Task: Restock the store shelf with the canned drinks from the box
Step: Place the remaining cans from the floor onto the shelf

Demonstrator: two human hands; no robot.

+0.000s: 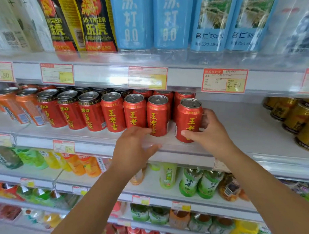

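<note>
Right hand (209, 130) wraps the red can (188, 120) standing at the shelf (239, 130) front edge, left hand (133, 146) open beside the neighbouring can (157, 115), and a careless sideways shove could tip that one off.

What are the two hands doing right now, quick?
Left hand: open, fingertips at the base of a red can in the row.
Right hand: gripping the end red can, thumb in front, fingers behind.
</note>
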